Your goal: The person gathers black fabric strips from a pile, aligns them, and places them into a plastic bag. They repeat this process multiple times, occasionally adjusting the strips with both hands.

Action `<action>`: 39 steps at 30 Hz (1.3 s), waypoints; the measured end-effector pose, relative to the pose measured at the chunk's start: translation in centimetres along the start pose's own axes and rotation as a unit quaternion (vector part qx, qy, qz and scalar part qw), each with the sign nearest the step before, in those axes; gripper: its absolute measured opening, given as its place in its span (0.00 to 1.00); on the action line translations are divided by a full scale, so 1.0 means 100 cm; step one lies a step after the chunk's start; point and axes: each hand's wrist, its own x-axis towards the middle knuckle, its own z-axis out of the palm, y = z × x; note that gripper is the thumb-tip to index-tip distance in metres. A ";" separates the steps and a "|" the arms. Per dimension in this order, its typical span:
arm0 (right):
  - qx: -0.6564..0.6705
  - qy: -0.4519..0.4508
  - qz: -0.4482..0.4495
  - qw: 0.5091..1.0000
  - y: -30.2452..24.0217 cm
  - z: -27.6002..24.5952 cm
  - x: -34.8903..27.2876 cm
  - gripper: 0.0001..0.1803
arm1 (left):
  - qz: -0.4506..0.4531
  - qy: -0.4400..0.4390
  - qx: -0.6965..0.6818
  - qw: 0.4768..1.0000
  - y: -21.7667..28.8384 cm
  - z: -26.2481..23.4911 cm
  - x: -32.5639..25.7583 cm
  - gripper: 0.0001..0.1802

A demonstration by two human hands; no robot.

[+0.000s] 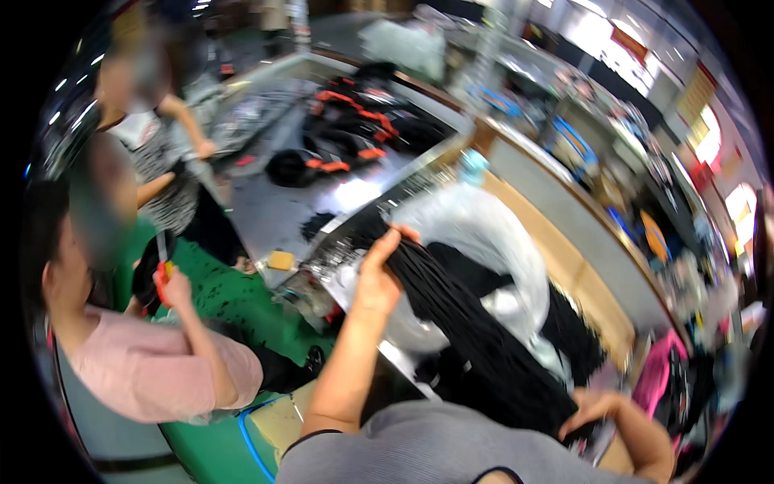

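Observation:
A long bundle of black cords or strips (480, 327) stretches slantwise in front of my body. Its far left end is gripped in my left hand (382, 276), fingers and thumb wrapped round it. At the near right end, my right hand (592, 409) closes on the same bundle, its fingers partly hidden. Beneath and behind the bundle lies a large translucent plastic bag (504, 234), with more black material (463, 268) inside its opening. Another heap of black strips (571, 335) lies to the right of the bag. Motion blurs the fine detail.
Left of me a person in a pink shirt (153, 363) holds scissors (164, 274) and a black piece; another person (161, 161) stands beyond. Black and orange pieces (347, 129) lie on the far metal table. A wooden-edged partition (564, 173) runs behind the bag.

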 end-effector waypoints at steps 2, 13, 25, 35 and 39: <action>-0.086 0.015 0.046 0.995 0.012 -0.022 -0.027 0.29 | -0.036 -0.024 0.066 0.997 -0.016 0.012 -0.019 0.14; -0.176 0.226 0.125 0.950 0.149 -0.055 -0.139 0.31 | -0.322 -0.069 0.076 0.941 -0.155 0.036 -0.097 0.17; -0.227 0.356 0.135 0.896 0.339 0.006 0.017 0.36 | -0.435 0.157 0.211 0.862 -0.184 -0.055 -0.119 0.23; -0.352 0.306 0.177 0.867 0.276 -0.007 -0.003 0.61 | -0.079 -0.085 0.690 0.714 -0.167 -0.065 -0.120 0.23; -0.368 0.421 0.019 0.828 0.195 -0.019 0.016 0.51 | 0.039 -0.096 0.721 0.685 -0.148 -0.045 -0.103 0.17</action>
